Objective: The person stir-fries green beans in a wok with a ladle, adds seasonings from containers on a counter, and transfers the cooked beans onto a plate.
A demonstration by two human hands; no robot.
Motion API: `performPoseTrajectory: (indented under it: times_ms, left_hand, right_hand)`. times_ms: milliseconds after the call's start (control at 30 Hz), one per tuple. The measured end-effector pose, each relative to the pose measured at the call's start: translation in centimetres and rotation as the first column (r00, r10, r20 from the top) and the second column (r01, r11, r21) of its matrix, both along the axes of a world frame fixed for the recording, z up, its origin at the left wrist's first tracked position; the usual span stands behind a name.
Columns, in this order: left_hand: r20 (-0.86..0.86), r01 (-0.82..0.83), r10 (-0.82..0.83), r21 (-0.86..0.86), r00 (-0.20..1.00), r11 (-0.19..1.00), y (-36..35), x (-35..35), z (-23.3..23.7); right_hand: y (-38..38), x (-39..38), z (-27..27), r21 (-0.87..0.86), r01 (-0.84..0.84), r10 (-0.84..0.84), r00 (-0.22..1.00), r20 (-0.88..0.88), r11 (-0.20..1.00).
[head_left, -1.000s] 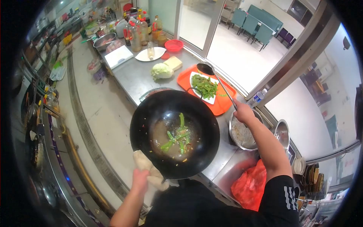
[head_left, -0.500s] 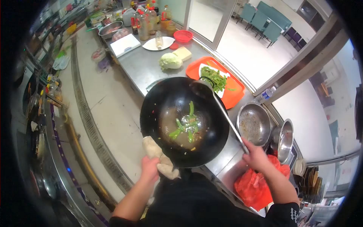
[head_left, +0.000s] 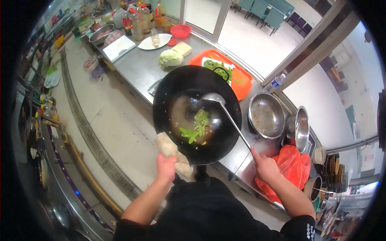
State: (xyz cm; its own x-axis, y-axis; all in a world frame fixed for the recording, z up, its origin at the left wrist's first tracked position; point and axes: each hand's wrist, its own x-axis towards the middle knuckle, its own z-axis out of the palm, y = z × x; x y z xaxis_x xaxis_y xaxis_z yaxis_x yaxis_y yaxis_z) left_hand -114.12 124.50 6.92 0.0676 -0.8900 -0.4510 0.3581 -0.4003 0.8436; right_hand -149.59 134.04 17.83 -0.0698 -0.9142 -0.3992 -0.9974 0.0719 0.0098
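Observation:
A large black wok point(head_left: 169, 84) fills the middle of the view, with green vegetable pieces point(head_left: 202, 120) and some liquid in its bottom. My left hand point(head_left: 165, 164) is closed on a beige cloth point(head_left: 168, 145) at the wok's lower left rim. My right hand point(head_left: 265, 166) grips the handle of a metal ladle point(head_left: 235, 125), whose bowl is inside the wok over its upper part. Behind the wok, more green vegetables point(head_left: 213, 64) lie on a white plate on an orange tray point(head_left: 241, 83).
The steel counter point(head_left: 138, 74) holds a cabbage point(head_left: 170, 58), a yellow block point(head_left: 182, 48), a white oval plate point(head_left: 163, 39) and bottles point(head_left: 136, 26). To the right are a metal pan point(head_left: 266, 115), a steel bowl point(head_left: 301, 129) and a red plastic bag point(head_left: 287, 168).
The ladle's bowl has moved from the wok's far rim down into the wok. The green pieces inside have shifted closer together. The camera view has shifted, and the wok appears slightly higher.

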Motion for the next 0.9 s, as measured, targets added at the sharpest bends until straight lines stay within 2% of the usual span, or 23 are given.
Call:
performPoseTrajectory:
  times_ms: [67, 133, 267, 333, 400, 433, 467, 500, 533, 567, 600, 667, 700, 733, 800, 900]
  left_hand:
    - [0.072, 0.024, -0.022, -0.021, 0.997, 1.0, 0.4, 0.1, -0.5]
    - [0.11, 0.068, -0.061, -0.056, 0.992, 0.996, 0.7, -0.2, -0.1]
    - [0.218, 0.127, -0.109, -0.068, 0.97, 0.99, 1.7, -0.4, 0.4]
    - [0.372, 0.21, -0.167, -0.077, 0.913, 0.975, 2.4, -0.8, 0.4]
    - [0.351, 0.245, -0.2, -0.088, 0.915, 0.965, 3.1, -1.3, 0.8]
    - [0.403, 0.296, -0.227, -0.117, 0.887, 0.948, 3.5, -1.6, 1.1]
    - [0.455, 0.346, -0.248, -0.144, 0.855, 0.927, 3.9, -1.8, 1.3]
    - [0.491, 0.38, -0.274, -0.13, 0.827, 0.916, 4.2, -2.1, 1.1]
    - [0.493, 0.383, -0.274, -0.132, 0.826, 0.915, 4.5, -2.3, 1.2]
    - [0.502, 0.402, -0.278, -0.156, 0.819, 0.902, 4.6, -2.5, 1.4]
    - [0.512, 0.419, -0.279, -0.18, 0.813, 0.89, 4.7, -2.5, 1.5]
    - [0.497, 0.415, -0.276, -0.192, 0.822, 0.889, 4.8, -2.5, 1.2]
    - [0.505, 0.414, -0.26, -0.221, 0.823, 0.883, 4.8, -2.5, 1.3]
    - [0.512, 0.415, -0.244, -0.251, 0.824, 0.875, 4.7, -2.5, 1.3]
    - [0.52, 0.412, -0.247, -0.231, 0.818, 0.881, 4.4, -2.3, 1.3]
    - [0.517, 0.392, -0.237, -0.213, 0.822, 0.895, 4.0, -1.9, 1.0]
  right_hand:
    - [0.0, 0.7, 0.7, 0.018, 0.01, -0.01, 1.0, 0.008, 1.0]
    - [1.0, 1.8, 4.2, 0.202, -0.002, -0.013, 0.997, 0.071, 0.979]
    - [4.1, 2.3, 5.6, 0.214, 0.044, -0.086, 0.978, 0.191, 0.976]
    - [5.2, 4.1, 4.7, 0.174, 0.297, -0.327, 0.929, 0.176, 0.939]
    - [5.9, 4.7, 3.7, 0.105, 0.29, -0.304, 0.939, 0.163, 0.951]
    - [5.5, 5.7, 4.5, 0.213, 0.389, -0.441, 0.834, 0.332, 0.896]
    - [5.3, 6.8, 5.1, 0.334, 0.455, -0.564, 0.679, 0.47, 0.825]
    - [5.4, 7.6, 5.5, 0.334, 0.459, -0.568, 0.676, 0.47, 0.823]
    - [5.5, 8.3, 5.7, 0.52, 0.474, -0.701, 0.409, 0.584, 0.71]
    - [5.6, 8.8, 6.0, 0.691, 0.415, -0.785, 0.105, 0.61, 0.592]
    - [5.9, 9.1, 6.8, 0.689, 0.412, -0.782, 0.106, 0.614, 0.596]
    - [6.7, 9.7, 8.5, 0.875, 0.277, -0.82, -0.323, 0.473, 0.396]
    - [7.4, 9.6, 8.7, 0.913, 0.188, -0.796, -0.449, 0.407, 0.361]
    - [7.9, 9.4, 8.8, 0.912, 0.18, -0.796, -0.446, 0.409, 0.368]
    - [8.6, 9.2, 8.7, 0.918, -0.06, -0.681, -0.69, 0.246, 0.392]
    - [8.1, 9.6, 7.8, 0.882, -0.156, -0.642, -0.742, 0.193, 0.446]
